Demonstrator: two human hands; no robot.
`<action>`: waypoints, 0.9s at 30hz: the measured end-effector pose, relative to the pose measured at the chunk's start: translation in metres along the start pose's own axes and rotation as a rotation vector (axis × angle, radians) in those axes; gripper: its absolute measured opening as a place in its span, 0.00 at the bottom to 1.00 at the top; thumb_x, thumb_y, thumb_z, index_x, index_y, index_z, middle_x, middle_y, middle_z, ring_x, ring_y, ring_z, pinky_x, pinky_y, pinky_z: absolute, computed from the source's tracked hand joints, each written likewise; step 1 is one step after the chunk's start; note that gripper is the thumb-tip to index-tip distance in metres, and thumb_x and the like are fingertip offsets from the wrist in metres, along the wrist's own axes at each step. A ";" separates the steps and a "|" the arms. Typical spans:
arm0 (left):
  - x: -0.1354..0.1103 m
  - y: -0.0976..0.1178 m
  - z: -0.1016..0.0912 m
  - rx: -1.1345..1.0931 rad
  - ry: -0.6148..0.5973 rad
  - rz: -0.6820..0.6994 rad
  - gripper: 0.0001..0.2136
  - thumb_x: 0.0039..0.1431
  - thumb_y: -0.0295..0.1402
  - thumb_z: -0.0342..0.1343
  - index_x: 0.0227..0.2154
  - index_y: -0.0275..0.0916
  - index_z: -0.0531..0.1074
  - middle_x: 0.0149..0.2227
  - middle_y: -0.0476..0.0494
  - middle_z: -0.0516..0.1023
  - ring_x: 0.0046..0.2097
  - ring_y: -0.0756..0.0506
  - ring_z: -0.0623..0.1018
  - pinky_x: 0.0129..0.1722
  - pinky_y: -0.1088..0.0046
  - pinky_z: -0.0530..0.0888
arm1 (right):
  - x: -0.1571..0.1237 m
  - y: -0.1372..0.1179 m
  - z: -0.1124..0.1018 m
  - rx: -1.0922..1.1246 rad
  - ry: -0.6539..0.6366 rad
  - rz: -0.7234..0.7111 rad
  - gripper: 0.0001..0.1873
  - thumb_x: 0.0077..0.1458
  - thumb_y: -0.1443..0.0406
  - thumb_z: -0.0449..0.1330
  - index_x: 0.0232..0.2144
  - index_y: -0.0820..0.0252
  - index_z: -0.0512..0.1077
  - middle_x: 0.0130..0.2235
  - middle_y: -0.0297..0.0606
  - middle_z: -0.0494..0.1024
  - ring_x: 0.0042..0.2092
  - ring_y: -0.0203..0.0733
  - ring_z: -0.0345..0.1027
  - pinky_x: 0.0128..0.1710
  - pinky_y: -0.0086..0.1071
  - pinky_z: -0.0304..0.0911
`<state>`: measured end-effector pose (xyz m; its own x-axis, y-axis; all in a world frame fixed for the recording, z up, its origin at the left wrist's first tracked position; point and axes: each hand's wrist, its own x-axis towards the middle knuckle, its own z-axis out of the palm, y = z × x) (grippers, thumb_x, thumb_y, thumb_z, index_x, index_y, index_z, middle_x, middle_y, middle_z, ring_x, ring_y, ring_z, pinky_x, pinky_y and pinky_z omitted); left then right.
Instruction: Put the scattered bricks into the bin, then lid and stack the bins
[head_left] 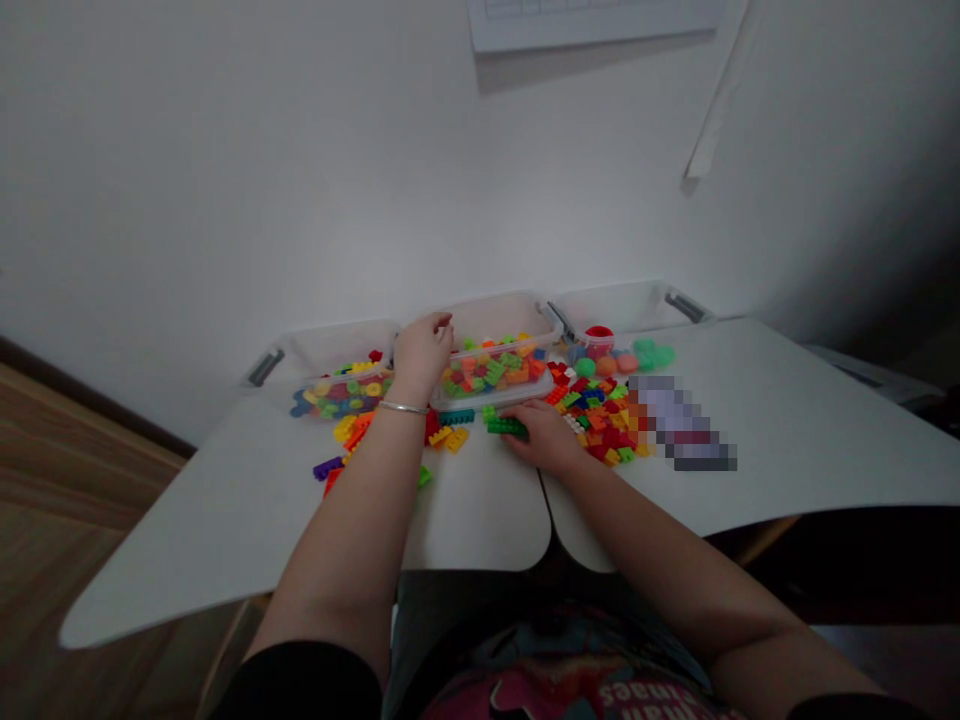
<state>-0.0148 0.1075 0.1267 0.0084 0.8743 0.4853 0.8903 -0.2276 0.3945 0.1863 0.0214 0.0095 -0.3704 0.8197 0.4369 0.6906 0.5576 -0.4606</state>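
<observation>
My left hand (421, 352) hovers over the left rim of a clear plastic tray of mixed coloured bricks (495, 372), fingers curled together; what they pinch, if anything, is hidden. A silver bracelet (403, 407) circles that wrist. My right hand (541, 432) rests on the white table (787, 430) and grips a dark green brick (507, 426) at its fingertips. A loose heap of red, orange, green and yellow bricks (604, 420) lies just right of that hand.
A second clear tray of coloured pieces (341, 393) sits at the left. Scattered bricks (448, 437) lie before it. Round green and orange pieces and a red lid (600, 333) sit at the back right. Empty clear lids lean against the wall (622, 305).
</observation>
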 end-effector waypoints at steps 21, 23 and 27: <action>-0.130 0.006 0.036 0.376 -0.045 0.130 0.07 0.57 0.34 0.53 0.36 0.41 0.75 0.41 0.37 0.74 0.45 0.35 0.72 0.46 0.56 0.67 | 0.001 0.014 0.014 0.239 0.284 0.150 0.14 0.54 0.60 0.56 0.43 0.57 0.66 0.41 0.44 0.75 0.44 0.47 0.70 0.45 0.43 0.66; -0.132 0.003 0.037 0.391 -0.047 0.121 0.08 0.56 0.34 0.54 0.37 0.41 0.75 0.42 0.37 0.74 0.46 0.35 0.71 0.46 0.56 0.67 | 0.002 0.014 0.014 0.208 0.281 0.145 0.13 0.53 0.61 0.57 0.42 0.58 0.67 0.40 0.44 0.75 0.43 0.48 0.70 0.45 0.44 0.66; -0.134 -0.004 0.040 0.367 -0.066 0.097 0.09 0.56 0.33 0.54 0.39 0.42 0.75 0.45 0.37 0.74 0.47 0.35 0.71 0.44 0.57 0.68 | 0.003 0.011 0.012 0.161 0.325 0.078 0.11 0.50 0.64 0.59 0.38 0.57 0.70 0.39 0.44 0.75 0.44 0.50 0.69 0.48 0.46 0.64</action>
<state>-0.0010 0.0085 0.0291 0.1191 0.8847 0.4506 0.9876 -0.1522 0.0378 0.1858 0.0317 -0.0035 -0.0863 0.7906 0.6062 0.5931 0.5297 -0.6064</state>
